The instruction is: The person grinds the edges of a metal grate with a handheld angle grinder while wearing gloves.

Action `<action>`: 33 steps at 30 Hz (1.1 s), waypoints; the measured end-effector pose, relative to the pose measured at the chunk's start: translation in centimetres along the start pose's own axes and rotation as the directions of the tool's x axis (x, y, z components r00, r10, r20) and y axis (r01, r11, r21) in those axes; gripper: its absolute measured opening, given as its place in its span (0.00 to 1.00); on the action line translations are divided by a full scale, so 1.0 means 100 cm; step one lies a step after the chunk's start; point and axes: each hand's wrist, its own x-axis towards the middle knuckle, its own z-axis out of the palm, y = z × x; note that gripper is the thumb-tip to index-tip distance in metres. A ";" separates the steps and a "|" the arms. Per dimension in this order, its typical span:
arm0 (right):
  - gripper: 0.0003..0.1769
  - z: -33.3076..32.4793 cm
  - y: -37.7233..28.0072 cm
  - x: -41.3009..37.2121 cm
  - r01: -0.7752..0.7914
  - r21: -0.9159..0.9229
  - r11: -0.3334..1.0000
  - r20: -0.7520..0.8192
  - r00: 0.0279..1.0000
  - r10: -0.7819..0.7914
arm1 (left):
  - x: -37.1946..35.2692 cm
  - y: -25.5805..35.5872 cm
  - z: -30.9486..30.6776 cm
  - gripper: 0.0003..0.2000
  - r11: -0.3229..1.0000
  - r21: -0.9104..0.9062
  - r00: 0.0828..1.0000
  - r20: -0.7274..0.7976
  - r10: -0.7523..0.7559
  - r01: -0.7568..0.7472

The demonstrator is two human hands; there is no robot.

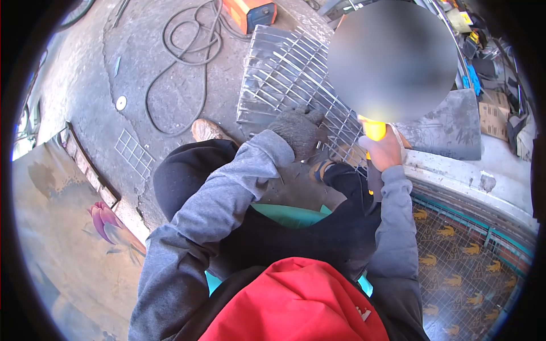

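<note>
Seated on teal seat [296, 216]. Holding yellow tool handle [374, 131] in bare right hand [385, 152], grip closed around it. Resting gloved left hand [297, 132] on near edge of wire mesh panel [284, 74]; unable to tell whether that grip is closed. Just ahead of the seat, above concrete floor [170, 113]: the mesh panel. Farther out: coiled black cable [147, 99], orange machine [250, 11].

A coarse grey knitted cloth glove [300, 126] is covering the left hand [296, 133] resting on the shiny bare-metal wire grid [284, 74], the bare right hand [385, 152] beside the grid is gripping a glossy yellow plastic handle [374, 131], and rough matt concrete floor [170, 51] is showing around the grid
</note>
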 end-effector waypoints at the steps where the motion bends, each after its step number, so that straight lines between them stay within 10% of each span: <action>1: 0.35 -0.006 0.011 0.000 -0.011 -0.027 1.000 -0.025 1.000 0.010 | 0.001 0.001 0.000 0.16 1.000 -0.011 1.000 0.004 0.000 0.000; 18: 0.28 -0.038 0.012 -0.042 -0.098 0.651 0.753 0.204 0.978 -0.050 | -0.004 -0.034 -0.024 0.27 0.911 0.217 0.920 -0.265 -0.290 0.350; 22: 0.27 -0.041 0.019 -0.040 -0.109 0.668 0.736 0.230 0.971 -0.066 | -0.002 -0.040 -0.019 0.24 0.892 0.335 0.833 -0.547 -0.079 0.304; 26: 0.25 -0.037 0.028 -0.032 -0.220 0.671 0.708 0.332 0.943 -0.020 | 0.001 0.001 -0.027 0.16 0.952 0.075 0.907 -0.334 -0.257 0.298; 29: 0.25 -0.023 0.036 -0.026 0.039 0.570 0.821 0.204 0.961 -0.188 | 0.001 0.024 -0.006 0.14 0.982 -0.041 0.978 -0.087 -0.188 0.185; 33: 0.29 -0.015 0.033 -0.033 0.072 0.415 0.907 0.181 0.970 -0.160 | 0.009 0.021 -0.009 0.17 0.974 0.058 0.940 -0.278 -0.196 0.220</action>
